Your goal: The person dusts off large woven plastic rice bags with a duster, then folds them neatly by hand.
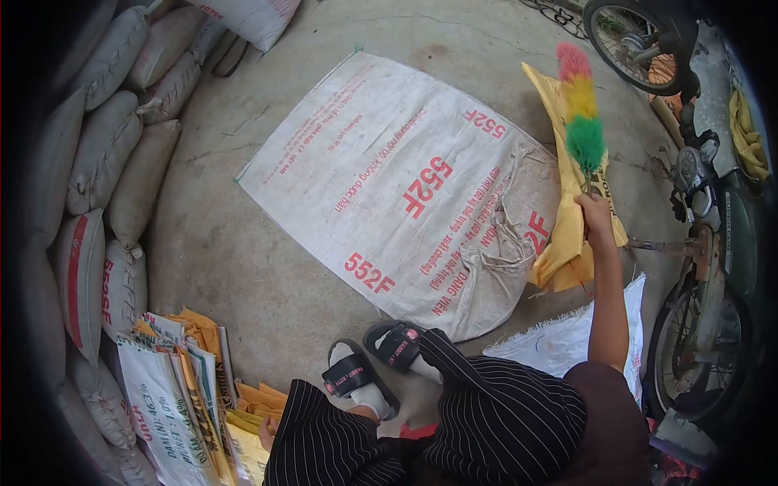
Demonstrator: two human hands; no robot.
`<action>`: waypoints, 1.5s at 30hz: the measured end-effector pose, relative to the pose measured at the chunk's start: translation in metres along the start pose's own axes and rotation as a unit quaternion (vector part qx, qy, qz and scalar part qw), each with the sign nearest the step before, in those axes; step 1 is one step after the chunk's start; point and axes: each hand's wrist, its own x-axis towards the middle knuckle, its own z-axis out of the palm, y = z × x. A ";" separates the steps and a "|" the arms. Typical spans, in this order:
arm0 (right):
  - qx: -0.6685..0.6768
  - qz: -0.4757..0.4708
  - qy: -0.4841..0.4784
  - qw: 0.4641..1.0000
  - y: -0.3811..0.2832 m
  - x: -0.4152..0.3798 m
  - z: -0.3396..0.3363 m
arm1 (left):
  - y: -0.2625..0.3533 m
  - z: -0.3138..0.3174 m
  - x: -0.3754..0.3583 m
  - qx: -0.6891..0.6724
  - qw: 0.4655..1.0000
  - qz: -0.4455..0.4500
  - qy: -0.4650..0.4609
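Observation:
My right hand [596, 212] is closed round the handle of a feather duster [581, 113] with pink, yellow and green bands, held over a yellow sack [567, 243]. Left of it, a big white sack [381, 186] printed "552F" lies flat on the ground, its right side crumpled. Low in the view, my left hand [267, 432] shows only in part beside my knee, next to yellow sacks [248, 441]; what its fingers do is hidden.
Filled sacks [113, 154] are piled along the left. Folded sacks [174, 397] stand at the lower left. A motorbike [705, 243] stands at the right, with another wheel [628, 44] at the upper right. A white sack [567, 332] lies beside my leg.

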 end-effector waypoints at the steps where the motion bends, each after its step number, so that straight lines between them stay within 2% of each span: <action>1: 0.027 -0.022 -0.019 0.999 -0.027 -0.012 0.024 | 0.031 -0.012 -0.004 0.007 0.998 0.062 0.014; 4: 0.184 0.019 -0.185 0.965 -0.083 -0.069 0.114 | 0.145 -0.017 -0.022 -0.030 0.965 0.256 -0.055; 6: 0.189 0.015 -0.285 0.939 -0.083 -0.096 0.183 | 0.210 -0.003 -0.024 -0.045 0.911 0.385 -0.136; 8: 0.123 0.041 -0.358 0.924 -0.072 -0.123 0.244 | 0.252 0.020 -0.014 -0.039 0.867 0.487 -0.094; 10: 0.083 0.058 -0.428 0.898 -0.053 -0.145 0.287 | 0.265 0.057 0.020 -0.105 0.878 0.463 -0.055; 12: 0.047 0.068 -0.459 0.884 -0.022 -0.152 0.316 | 0.261 0.086 0.061 -0.167 0.924 0.324 -0.117; 13: 0.006 -0.028 -0.453 0.891 0.000 -0.148 0.328 | 0.241 0.105 0.092 -0.168 0.926 0.320 -0.113; 14: -0.037 -0.125 -0.442 0.887 0.013 -0.142 0.334 | 0.215 0.127 0.125 -0.172 0.931 0.317 -0.055; 15: -0.163 -0.192 -0.388 0.887 -0.001 -0.143 0.317 | 0.198 0.137 0.144 -0.176 0.934 0.312 0.001; 16: -0.202 -0.207 -0.314 0.904 0.025 -0.128 0.316 | 0.192 0.134 0.150 -0.180 0.936 0.304 0.000; 18: -0.292 -0.229 -0.168 0.913 0.094 -0.091 0.305 | 0.174 0.124 0.149 -0.133 0.971 0.198 0.032; 19: -0.340 -0.199 -0.186 0.900 0.080 -0.089 0.284 | 0.166 0.116 0.147 -0.135 0.973 0.183 0.027; 20: -0.421 -0.220 -0.177 0.862 0.079 -0.080 0.268 | 0.163 0.105 0.146 -0.193 0.966 0.169 0.023; 21: -0.443 -0.220 -0.142 0.857 0.081 -0.073 0.258 | 0.161 0.092 0.147 -0.251 0.955 0.157 0.022; 23: -0.466 -0.205 -0.062 0.859 0.091 -0.049 0.239 | 0.157 0.068 0.148 -0.250 0.956 0.148 0.047; 25: -0.462 -0.142 0.003 0.875 0.080 -0.034 0.218 | 0.145 0.054 0.156 -0.247 0.956 0.140 0.073; 28: -0.472 -0.075 0.075 0.875 0.110 0.008 0.180 | 0.114 0.038 0.180 -0.314 0.933 0.129 0.121; 29: -0.477 -0.052 0.095 0.872 0.118 0.015 0.166 | 0.093 0.036 0.194 -0.330 0.931 0.089 0.128; 30: -0.457 -0.062 0.111 0.880 0.136 0.030 0.149 | 0.073 0.038 0.206 -0.346 0.927 0.050 0.136; 31: -0.439 -0.083 0.124 0.886 0.148 0.035 0.137 | 0.056 0.042 0.213 -0.349 0.925 0.042 0.143; 32: -0.442 -0.092 0.115 0.885 0.147 0.029 0.137 | 0.039 0.048 0.218 -0.414 0.897 0.057 0.142; 33: -0.418 -0.147 0.139 0.886 0.144 0.023 0.138 | 0.025 0.052 0.219 -0.476 0.865 0.072 0.142; 34: -0.391 -0.201 0.161 0.884 0.136 0.015 0.140 | 0.017 0.055 0.215 -0.479 0.862 0.063 0.151; 35: -0.392 -0.208 0.150 0.883 0.131 0.006 0.144 | 0.009 0.062 0.209 -0.515 0.851 0.011 0.103; 36: -0.379 -0.219 0.097 0.894 0.121 -0.011 0.151 | 0.005 0.068 0.202 -0.549 0.833 -0.041 0.055; 37: -0.365 -0.228 0.044 0.902 0.117 -0.027 0.162 | 0.003 0.074 0.190 -0.551 0.831 -0.049 0.063; 39: -0.305 -0.393 -0.029 0.867 0.119 -0.067 0.193 | 0.001 0.087 0.168 -0.354 0.924 -0.108 0.093; 40: -0.303 -0.375 -0.105 0.870 0.118 -0.095 0.209 | -0.011 0.097 0.164 -0.354 0.924 -0.113 0.094; 41: -0.299 -0.356 -0.179 0.867 0.118 -0.125 0.227 | -0.027 0.115 0.165 -0.263 0.952 -0.078 0.134; 42: -0.298 -0.387 -0.251 0.835 0.119 -0.153 0.244 | -0.035 0.127 0.164 -0.170 0.969 -0.041 0.173; 43: -0.319 -0.404 -0.332 0.790 0.127 -0.175 0.257 | -0.027 0.124 0.160 -0.172 0.969 -0.046 0.173; 44: -0.338 -0.417 -0.411 0.737 0.137 -0.187 0.267 | -0.011 0.115 0.155 -0.249 0.957 -0.082 0.128; 45: -0.340 -0.420 -0.413 0.733 0.140 -0.189 0.274 | -0.001 0.110 0.152 -0.324 0.935 -0.117 0.082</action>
